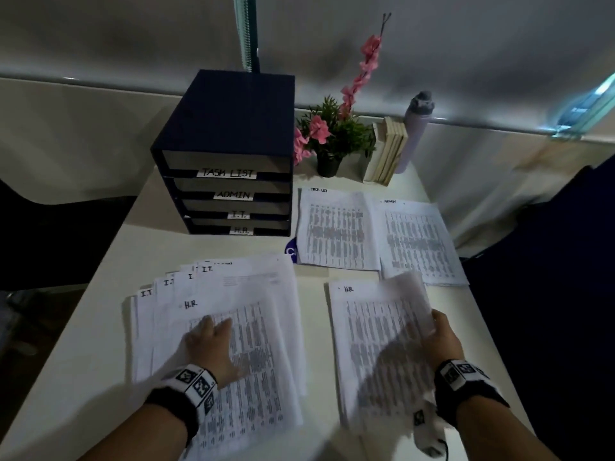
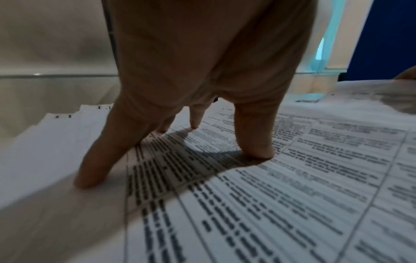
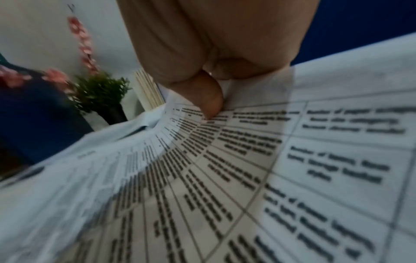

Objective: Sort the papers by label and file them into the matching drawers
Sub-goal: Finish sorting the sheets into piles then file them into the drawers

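A fanned stack of printed papers [image 1: 233,304] lies at the front left, with an H.R. sheet on top and I.T. sheets showing behind. My left hand [image 1: 213,341] presses flat on it, fingers straight [image 2: 254,142]. At the front right lies an H.R. pile [image 1: 359,314]. My right hand [image 1: 432,331] pinches a blurred sheet [image 1: 396,347] above that pile, thumb on its top face [image 3: 209,101]. TASK LIST [image 1: 336,224] and ADMIN [image 1: 419,241] piles lie behind. The dark blue drawer unit [image 1: 229,154] stands at the back, labelled TASK LIST, ADMIN, I.T., H.R.
A potted plant with pink flowers [image 1: 332,134], upright books [image 1: 387,151] and a grey bottle [image 1: 416,128] stand at the table's back right. A blue round object [image 1: 291,249] peeks from under the TASK LIST pile. The white table [image 1: 100,277] drops off left and right.
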Tool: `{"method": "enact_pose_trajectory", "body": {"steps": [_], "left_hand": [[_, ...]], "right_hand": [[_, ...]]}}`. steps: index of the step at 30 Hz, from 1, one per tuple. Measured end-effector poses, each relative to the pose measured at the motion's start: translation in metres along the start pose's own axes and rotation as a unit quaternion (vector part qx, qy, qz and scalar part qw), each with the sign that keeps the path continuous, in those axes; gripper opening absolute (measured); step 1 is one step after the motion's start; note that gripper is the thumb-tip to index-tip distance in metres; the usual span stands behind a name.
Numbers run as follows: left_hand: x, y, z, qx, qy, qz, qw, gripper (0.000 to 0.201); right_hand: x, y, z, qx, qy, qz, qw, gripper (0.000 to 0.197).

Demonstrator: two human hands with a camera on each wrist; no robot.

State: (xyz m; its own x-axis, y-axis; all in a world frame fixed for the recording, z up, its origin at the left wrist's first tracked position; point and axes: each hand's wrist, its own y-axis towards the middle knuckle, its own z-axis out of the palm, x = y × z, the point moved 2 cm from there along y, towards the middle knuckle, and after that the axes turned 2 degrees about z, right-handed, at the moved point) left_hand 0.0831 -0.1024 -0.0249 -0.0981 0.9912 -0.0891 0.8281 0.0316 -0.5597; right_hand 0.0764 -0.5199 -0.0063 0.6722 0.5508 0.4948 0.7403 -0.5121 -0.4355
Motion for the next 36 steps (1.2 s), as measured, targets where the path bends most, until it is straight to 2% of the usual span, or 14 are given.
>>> {"method": "enact_pose_trajectory", "body": {"steps": [2,4,6,8,10,12,14,17,22,26,29,32,34,36], "left_hand": [[0.001,0.003,0.002,-0.002,0.025,-0.003,1.0,0.115],[0.001,0.005,0.004,0.003,0.03,-0.008,1.0,0.117],[0.001,0.007,0.006,0.005,0.02,-0.011,1.0,0.118],[0.0,0.007,0.007,-0.005,0.016,-0.012,1.0,0.117],[-0.001,0.006,0.007,-0.013,0.016,-0.011,1.0,0.117],[-0.001,0.004,0.007,-0.018,0.003,-0.011,1.0,0.117],[-0.001,0.004,0.007,-0.021,-0.011,-0.01,1.0,0.117],[-0.001,0.003,0.007,-0.022,-0.026,-0.011,0.999,0.116],[-0.001,0.002,0.008,-0.023,-0.039,-0.015,0.999,0.115],[0.002,-0.001,0.006,-0.017,-0.06,-0.008,0.998,0.113],[0.014,-0.003,0.005,-0.022,-0.111,-0.01,0.993,0.102],[0.035,-0.008,0.005,-0.088,-0.193,-0.083,0.974,0.074],[0.052,-0.015,0.007,-0.12,-0.236,-0.165,0.95,0.071],[0.067,-0.021,0.012,-0.126,-0.267,-0.227,0.928,0.078]], "right_hand": [[-0.018,0.001,-0.01,0.001,-0.056,0.016,0.998,0.075],[-0.027,0.001,-0.017,-0.019,-0.077,0.025,0.997,0.071],[-0.03,0.001,-0.019,-0.068,-0.103,0.052,0.991,0.069],[-0.021,-0.004,-0.015,-0.112,-0.189,0.053,0.974,0.073],[-0.004,-0.011,-0.004,-0.11,-0.236,-0.031,0.965,0.071],[0.013,-0.021,0.015,-0.051,-0.258,-0.137,0.955,0.06],[0.022,-0.03,0.033,0.013,-0.273,-0.175,0.946,0.053],[0.019,-0.031,0.04,0.037,-0.274,-0.157,0.948,0.049],[0.01,0.001,0.016,0.036,-0.268,-0.099,0.958,0.056],[0.013,0.02,0.002,0.056,-0.273,-0.08,0.957,0.056],[0.02,0.02,0.002,0.06,-0.263,-0.058,0.961,0.051],[0.039,0.009,0.016,0.002,-0.261,-0.067,0.963,0.047],[0.063,-0.006,0.036,-0.022,-0.239,-0.143,0.96,0.048],[0.092,-0.028,0.066,0.029,-0.16,-0.236,0.958,0.041]]}}
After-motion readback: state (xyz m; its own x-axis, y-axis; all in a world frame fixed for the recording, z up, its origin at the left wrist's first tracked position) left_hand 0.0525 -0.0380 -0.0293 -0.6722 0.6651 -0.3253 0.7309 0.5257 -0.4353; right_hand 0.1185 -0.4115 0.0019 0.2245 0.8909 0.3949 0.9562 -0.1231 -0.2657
